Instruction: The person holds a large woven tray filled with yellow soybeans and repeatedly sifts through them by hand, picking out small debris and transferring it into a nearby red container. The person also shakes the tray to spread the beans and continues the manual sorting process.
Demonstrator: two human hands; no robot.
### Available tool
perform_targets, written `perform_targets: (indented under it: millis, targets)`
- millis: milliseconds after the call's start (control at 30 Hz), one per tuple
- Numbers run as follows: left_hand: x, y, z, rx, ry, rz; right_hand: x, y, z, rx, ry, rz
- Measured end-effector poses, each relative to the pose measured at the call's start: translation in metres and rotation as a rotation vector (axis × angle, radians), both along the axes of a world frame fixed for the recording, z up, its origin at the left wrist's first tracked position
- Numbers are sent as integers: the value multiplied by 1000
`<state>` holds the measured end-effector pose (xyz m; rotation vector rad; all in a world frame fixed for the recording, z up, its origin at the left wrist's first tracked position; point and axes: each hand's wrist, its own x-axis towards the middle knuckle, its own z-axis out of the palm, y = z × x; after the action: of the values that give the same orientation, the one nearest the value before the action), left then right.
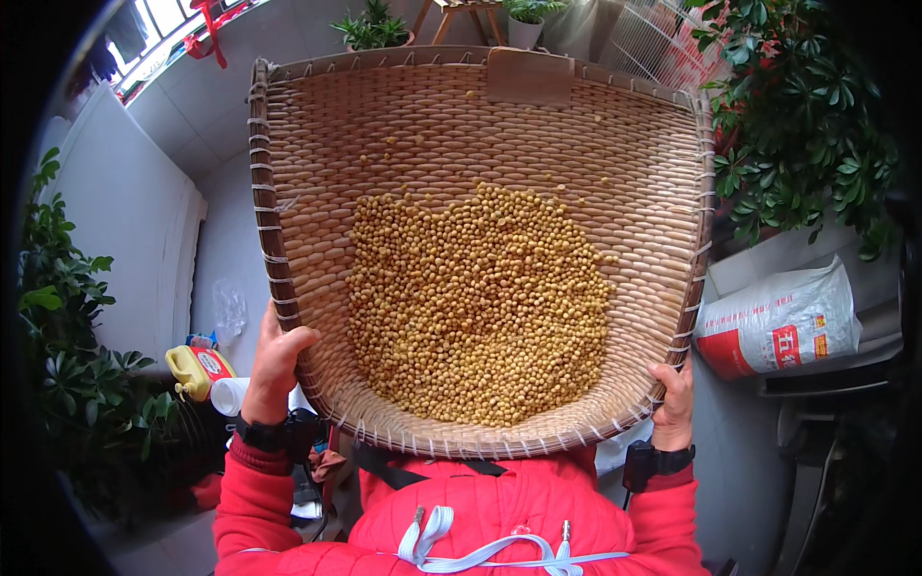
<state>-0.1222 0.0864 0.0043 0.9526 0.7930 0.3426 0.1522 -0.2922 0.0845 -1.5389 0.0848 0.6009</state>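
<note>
A large woven winnowing basket (324, 158) with a laced rim is held in front of my body, its wide side away from me. A heap of yellow soybeans (479, 302) covers its middle and near part, and a few loose beans are scattered toward the far side. On the left rim my left hand (277, 363) grips with the thumb over the edge and the fingers hidden beneath. My right hand (673, 399) holds the right rim the same way, lower down. A brown patch (531, 76) covers part of the far rim.
To the right lies a white and red woven sack (781, 320) bearing writing, below a leafy plant (799, 108). A yellow jug (198, 371) and a clear plastic bag (229, 311) are at the left, near a white panel (130, 216). Potted plants (374, 29) stand beyond the basket.
</note>
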Motion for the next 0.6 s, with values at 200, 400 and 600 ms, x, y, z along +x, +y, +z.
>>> perform_targets:
  millis: [200,400,600]
  targets:
    - [1,2,-4,28,32,-34,-3,3,9,-52,-44,-13]
    - [7,0,-4,21,-44,4,0,-2,1,54,-46,-6]
    - [7,-6,-3,94,-21,10,-1,-7,1,21,-60,-12]
